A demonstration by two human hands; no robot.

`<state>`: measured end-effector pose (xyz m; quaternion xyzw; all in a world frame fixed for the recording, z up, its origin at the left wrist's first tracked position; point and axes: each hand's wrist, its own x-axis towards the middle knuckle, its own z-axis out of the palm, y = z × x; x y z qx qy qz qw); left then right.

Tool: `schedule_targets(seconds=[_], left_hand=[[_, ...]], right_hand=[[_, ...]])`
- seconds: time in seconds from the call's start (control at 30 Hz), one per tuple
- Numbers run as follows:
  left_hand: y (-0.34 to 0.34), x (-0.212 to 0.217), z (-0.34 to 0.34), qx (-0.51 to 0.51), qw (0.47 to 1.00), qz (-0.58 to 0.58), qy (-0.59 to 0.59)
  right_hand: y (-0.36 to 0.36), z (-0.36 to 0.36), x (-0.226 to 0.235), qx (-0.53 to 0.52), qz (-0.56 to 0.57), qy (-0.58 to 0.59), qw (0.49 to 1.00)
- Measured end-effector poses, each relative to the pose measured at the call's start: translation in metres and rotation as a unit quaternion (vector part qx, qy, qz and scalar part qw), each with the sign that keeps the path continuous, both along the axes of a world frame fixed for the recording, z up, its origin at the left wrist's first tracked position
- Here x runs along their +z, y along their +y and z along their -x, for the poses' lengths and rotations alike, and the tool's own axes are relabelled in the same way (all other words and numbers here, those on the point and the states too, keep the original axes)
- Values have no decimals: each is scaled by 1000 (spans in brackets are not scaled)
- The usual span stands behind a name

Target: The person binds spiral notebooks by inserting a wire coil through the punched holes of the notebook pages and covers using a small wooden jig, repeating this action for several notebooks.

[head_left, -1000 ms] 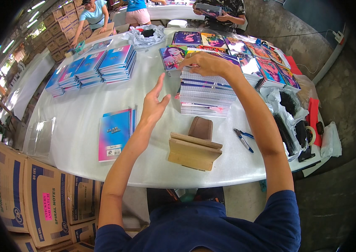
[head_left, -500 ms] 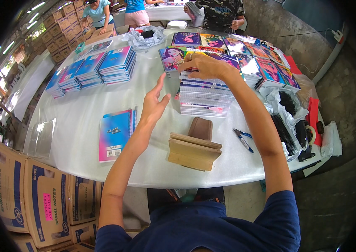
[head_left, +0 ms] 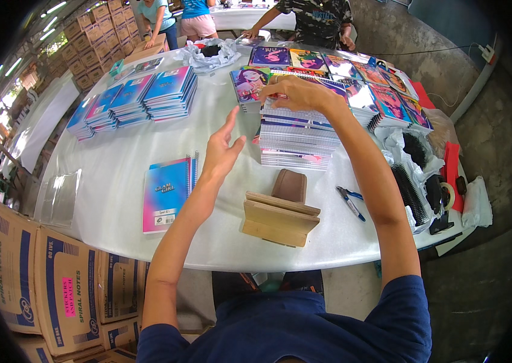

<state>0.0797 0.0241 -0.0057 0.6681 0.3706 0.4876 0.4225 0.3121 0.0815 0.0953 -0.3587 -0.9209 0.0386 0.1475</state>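
Note:
In the middle of the table rises a tall stack of spiral notebooks (head_left: 297,142) with colourful illustrated covers. My right hand (head_left: 297,95) bends over its top, fingers curled and closed at the near left edge of the uppermost notebooks; the fingertips are partly hidden. Left of the stack, my left hand (head_left: 224,150) hovers with thumb and fingers apart, holding nothing. Below it lie pink and blue spiral notebooks (head_left: 166,196), slightly overlapping. A brown wooden stand (head_left: 281,219) with a brown block (head_left: 290,186) behind it sits nearest my body.
Blue-pink notebook piles (head_left: 168,91) stand at the far left. More illustrated notebooks (head_left: 383,100) lie right of the tall stack. Pliers (head_left: 351,202), black wire combs (head_left: 410,193) and tape (head_left: 447,195) are at right. Cartons (head_left: 65,290) stand lower left. A person (head_left: 316,24) is across the table.
My hands hold nearly the same pose. The person across the table has stretched an arm out to the left onto the tabletop. Another person at the far left has straightened slightly.

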Motion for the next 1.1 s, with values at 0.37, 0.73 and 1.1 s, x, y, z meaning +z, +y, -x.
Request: schedule_targets(seconds=[0.37, 0.73, 1.1], left_hand=[[-3, 2, -1, -1, 1000, 11, 17], [-3, -1, 2, -3, 1000, 20, 18], [36, 13, -24, -50, 970, -225, 80]], right_hand=[[4, 0, -3, 5, -7, -4, 1000], [-8, -4, 5, 0, -14, -39, 999], [-11, -141, 4, -504, -212, 52, 836]])
